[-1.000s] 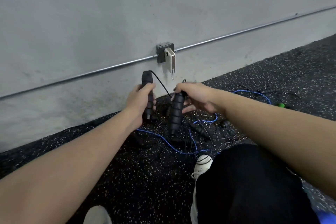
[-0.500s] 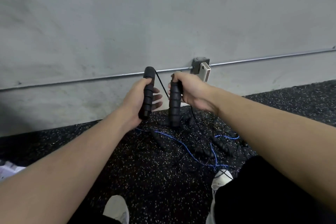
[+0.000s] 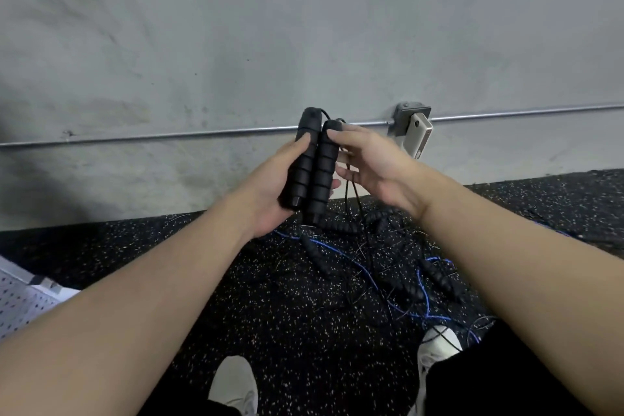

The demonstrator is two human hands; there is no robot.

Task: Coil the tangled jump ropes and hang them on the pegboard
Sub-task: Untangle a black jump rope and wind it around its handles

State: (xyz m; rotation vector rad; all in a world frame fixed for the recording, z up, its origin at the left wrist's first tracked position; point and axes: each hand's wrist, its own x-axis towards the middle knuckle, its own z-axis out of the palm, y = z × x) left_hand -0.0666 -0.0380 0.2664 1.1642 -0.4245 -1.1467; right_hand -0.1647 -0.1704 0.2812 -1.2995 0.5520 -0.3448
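Note:
Two black ribbed jump-rope handles (image 3: 312, 165) stand upright side by side, pressed together in front of the wall. My left hand (image 3: 270, 192) cups both from the left and below. My right hand (image 3: 374, 165) touches the right handle at its top with thumb and fingertips, its other fingers spread. A thin black cord (image 3: 353, 192) drops from the handle tops to a tangle of black and blue ropes (image 3: 388, 273) with more black handles on the floor. A corner of a white pegboard (image 3: 20, 300) lies at the left edge.
A grey concrete wall with a metal conduit (image 3: 169, 136) and a junction box (image 3: 412, 125) stands straight ahead. The floor is black speckled rubber (image 3: 287, 314). My two white shoes (image 3: 233, 385) and dark-clothed knee (image 3: 489, 378) are at the bottom.
The two handles, held apart a second ago, have come together side by side. My right hand has loosened from a full grip to fingertips. The view has shifted left, bringing the pegboard corner in.

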